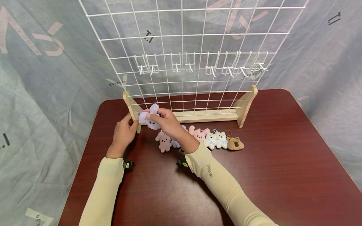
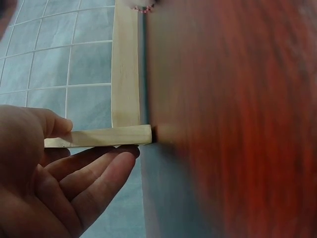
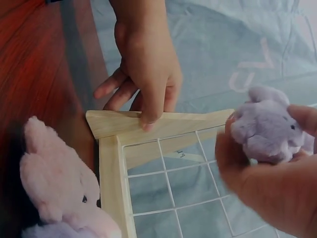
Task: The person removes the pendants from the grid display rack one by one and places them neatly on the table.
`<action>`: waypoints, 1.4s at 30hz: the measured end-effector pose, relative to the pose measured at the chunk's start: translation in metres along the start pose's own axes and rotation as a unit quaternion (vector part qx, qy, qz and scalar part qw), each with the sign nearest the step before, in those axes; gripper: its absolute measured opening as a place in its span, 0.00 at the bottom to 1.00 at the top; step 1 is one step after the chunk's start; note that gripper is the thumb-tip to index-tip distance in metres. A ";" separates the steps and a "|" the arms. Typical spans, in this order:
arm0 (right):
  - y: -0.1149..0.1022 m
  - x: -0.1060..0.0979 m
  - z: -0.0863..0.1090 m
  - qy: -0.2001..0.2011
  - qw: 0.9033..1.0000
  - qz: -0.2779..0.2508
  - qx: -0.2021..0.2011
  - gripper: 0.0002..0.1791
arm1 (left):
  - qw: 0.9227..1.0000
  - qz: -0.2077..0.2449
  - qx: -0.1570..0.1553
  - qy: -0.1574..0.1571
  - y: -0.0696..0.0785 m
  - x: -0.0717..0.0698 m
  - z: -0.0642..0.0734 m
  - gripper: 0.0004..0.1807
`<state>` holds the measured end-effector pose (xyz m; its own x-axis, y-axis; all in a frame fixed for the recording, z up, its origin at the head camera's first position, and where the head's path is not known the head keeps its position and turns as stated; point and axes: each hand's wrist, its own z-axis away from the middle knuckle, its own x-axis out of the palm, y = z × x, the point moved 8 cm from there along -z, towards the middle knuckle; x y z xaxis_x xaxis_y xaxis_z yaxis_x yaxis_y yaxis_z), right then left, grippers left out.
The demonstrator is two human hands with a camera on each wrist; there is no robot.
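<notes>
My left hand (image 1: 123,133) grips the left wooden leg (image 1: 130,102) of a white wire grid rack. In the left wrist view the thumb is on one face of the leg and the fingers (image 2: 101,188) are on the other. My right hand (image 1: 171,125) holds a lavender plush keychain (image 1: 152,123) with two long ears, just in front of that leg. In the right wrist view the lavender plush (image 3: 270,126) is between thumb and fingers, with the left hand (image 3: 148,69) on the wood behind it.
White hooks (image 1: 176,66) hang in a row on the grid (image 1: 182,35). On the brown table (image 1: 282,157) lie a pink plush (image 1: 164,142), another lavender one (image 1: 175,144) partly behind my forearm, a second pink one (image 1: 199,134), two white bears (image 1: 221,140) and a brown plush (image 1: 234,143).
</notes>
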<state>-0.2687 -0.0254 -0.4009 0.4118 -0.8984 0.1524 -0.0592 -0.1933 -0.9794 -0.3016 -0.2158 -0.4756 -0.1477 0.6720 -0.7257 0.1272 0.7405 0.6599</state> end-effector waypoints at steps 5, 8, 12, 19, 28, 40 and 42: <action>0.006 -0.004 -0.001 0.010 0.999 0.041 -0.002 0.16 | 1.000 -0.005 0.005 0.003 0.000 0.000 0.000 0.22; 0.010 -0.004 -0.002 0.005 0.999 0.046 0.001 0.16 | 1.000 -0.008 0.005 0.006 0.000 0.000 0.000 0.22; 0.016 -0.004 -0.003 -0.004 0.998 0.063 0.010 0.15 | 1.000 -0.006 -0.001 0.002 -0.002 0.001 0.000 0.24; 0.031 -0.004 -0.004 -0.024 0.992 0.117 0.037 0.16 | 1.000 -0.010 0.002 0.003 0.000 0.000 0.000 0.22; 0.050 0.001 -0.004 -0.053 0.980 0.182 0.068 0.18 | 1.000 -0.014 0.010 0.001 0.002 0.000 0.002 0.20; 0.066 0.003 -0.005 -0.094 0.960 0.248 0.088 0.21 | 1.000 -0.011 0.007 0.004 0.002 -0.001 0.001 0.19; 0.069 0.003 -0.005 -0.103 0.954 0.266 0.094 0.22 | 1.000 -0.010 0.005 0.004 0.002 -0.001 0.001 0.19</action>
<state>-0.2760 -0.0438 -0.4670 0.5407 -0.7490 -0.3830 -0.1533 0.3600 -0.9203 -0.3007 -0.2150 -0.4738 -0.1579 0.6569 -0.7372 0.1346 0.7539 0.6430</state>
